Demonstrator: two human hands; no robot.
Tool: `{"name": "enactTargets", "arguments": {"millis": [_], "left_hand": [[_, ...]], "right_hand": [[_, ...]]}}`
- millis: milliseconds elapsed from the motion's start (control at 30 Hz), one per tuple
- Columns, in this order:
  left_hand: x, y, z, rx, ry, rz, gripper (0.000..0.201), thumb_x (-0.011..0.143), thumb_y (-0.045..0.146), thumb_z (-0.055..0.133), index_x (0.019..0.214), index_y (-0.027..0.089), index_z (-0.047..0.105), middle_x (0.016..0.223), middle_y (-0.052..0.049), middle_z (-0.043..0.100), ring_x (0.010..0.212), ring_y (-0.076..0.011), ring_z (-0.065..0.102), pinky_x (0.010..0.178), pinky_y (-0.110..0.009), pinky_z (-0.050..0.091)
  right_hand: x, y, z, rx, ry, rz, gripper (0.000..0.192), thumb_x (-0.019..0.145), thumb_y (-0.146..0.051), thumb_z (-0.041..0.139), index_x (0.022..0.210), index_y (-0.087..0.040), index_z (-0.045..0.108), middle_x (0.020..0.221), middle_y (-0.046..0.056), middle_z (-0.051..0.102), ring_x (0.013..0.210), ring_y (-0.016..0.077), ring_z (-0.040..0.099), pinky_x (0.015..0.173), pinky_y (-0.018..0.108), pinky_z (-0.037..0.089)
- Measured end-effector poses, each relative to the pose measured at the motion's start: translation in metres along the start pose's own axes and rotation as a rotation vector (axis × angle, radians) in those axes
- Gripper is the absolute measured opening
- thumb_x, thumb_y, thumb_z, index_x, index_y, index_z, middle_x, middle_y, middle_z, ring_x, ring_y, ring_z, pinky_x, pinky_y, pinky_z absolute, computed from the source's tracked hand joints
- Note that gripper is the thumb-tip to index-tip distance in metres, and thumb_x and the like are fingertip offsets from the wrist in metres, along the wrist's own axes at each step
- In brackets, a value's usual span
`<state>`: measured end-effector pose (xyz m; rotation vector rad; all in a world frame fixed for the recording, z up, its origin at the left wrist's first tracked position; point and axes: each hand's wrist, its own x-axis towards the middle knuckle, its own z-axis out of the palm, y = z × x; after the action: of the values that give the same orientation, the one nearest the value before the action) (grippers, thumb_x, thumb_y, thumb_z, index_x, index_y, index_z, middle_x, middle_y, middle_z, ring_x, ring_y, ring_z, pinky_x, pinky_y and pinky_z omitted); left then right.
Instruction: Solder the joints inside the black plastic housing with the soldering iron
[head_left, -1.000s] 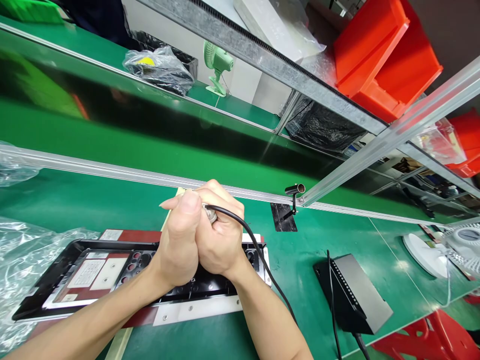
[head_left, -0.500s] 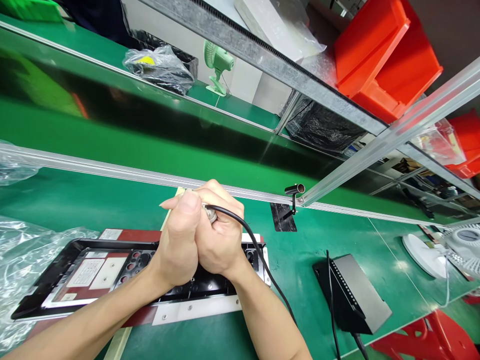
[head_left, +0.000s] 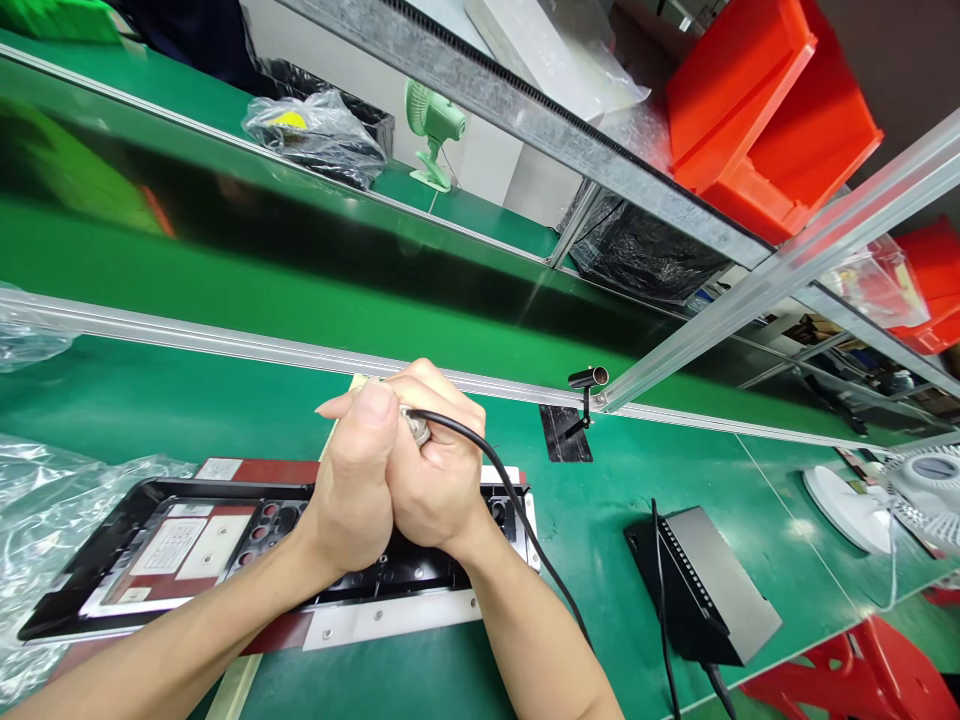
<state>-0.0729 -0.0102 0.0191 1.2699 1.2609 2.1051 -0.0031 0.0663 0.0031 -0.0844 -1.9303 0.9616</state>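
My left hand (head_left: pixel 354 485) and my right hand (head_left: pixel 437 480) are pressed together, fingers wrapped round a corded tool (head_left: pixel 418 428). Only its greyish end shows between them; the shape looks like an electric screwdriver, but most of it is hidden. From that end a black cable (head_left: pixel 504 470) curves down to the right past my right forearm. Below both hands lies a long black plastic frame (head_left: pixel 82 570), seated on a brown and white fixture (head_left: pixel 397 615) with screws along its edge. My hands and forearms cover the frame's middle, so any contact between tool and frame is hidden.
Clear plastic film (head_left: pixel 52 530) lies at the left. To the right stand a black and grey box (head_left: pixel 709 590) with cords, a small black cylinder on a stand (head_left: pixel 589 380) and a white fan (head_left: pixel 926 490). A metal rail (head_left: pixel 187 340) runs behind; red bins (head_left: pixel 772 120) sit above.
The view has shifted very slightly. Both hands keep the same clasped grip on the corded tool over the frame.
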Motion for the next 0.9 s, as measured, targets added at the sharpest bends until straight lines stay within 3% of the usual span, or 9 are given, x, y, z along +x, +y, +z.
{"name": "enactTargets", "arguments": {"millis": [267,500,667,900], "left_hand": [[-0.0016,0.0000,0.0012,0.008,0.031,-0.019,0.075,0.120,0.086,0.060,0.077,0.031,0.088,0.087,-0.009,0.086,0.105,-0.0425,0.088,0.104,-0.066,0.079],[-0.0001,-0.0001,0.0009,-0.007,0.013,-0.020,0.076,0.119,0.087,0.061,0.077,0.031,0.089,0.089,-0.009,0.087,0.104,-0.0421,0.086,0.108,-0.065,0.076],[0.0003,-0.0006,0.0012,-0.003,0.014,-0.015,0.075,0.119,0.087,0.061,0.076,0.032,0.088,0.088,-0.009,0.087,0.105,-0.0428,0.086,0.109,-0.065,0.075],[-0.0017,-0.0014,0.0001,-0.017,0.034,-0.020,0.073,0.119,0.085,0.063,0.079,0.030,0.088,0.087,-0.008,0.086,0.099,-0.0407,0.086,0.106,-0.064,0.076]], "right_hand": [[-0.0011,0.0034,-0.0006,-0.095,-0.060,0.004,0.017,0.123,-0.043,0.086,0.123,-0.029,0.096,0.110,0.005,0.088,0.104,0.0215,0.084,0.093,0.033,0.072],[0.0003,0.0008,-0.0001,-0.025,0.002,-0.013,0.035,0.128,-0.051,0.077,0.107,-0.027,0.094,0.106,0.006,0.089,0.098,0.0200,0.083,0.090,0.032,0.071],[-0.0004,0.0026,0.0004,-0.110,-0.042,0.026,0.031,0.126,-0.051,0.081,0.108,-0.028,0.093,0.107,0.006,0.089,0.102,0.0214,0.085,0.090,0.033,0.071],[-0.0004,0.0014,0.0000,-0.106,-0.023,0.004,0.025,0.126,-0.036,0.079,0.106,-0.027,0.091,0.104,0.005,0.090,0.099,0.0196,0.084,0.088,0.031,0.069]]}}
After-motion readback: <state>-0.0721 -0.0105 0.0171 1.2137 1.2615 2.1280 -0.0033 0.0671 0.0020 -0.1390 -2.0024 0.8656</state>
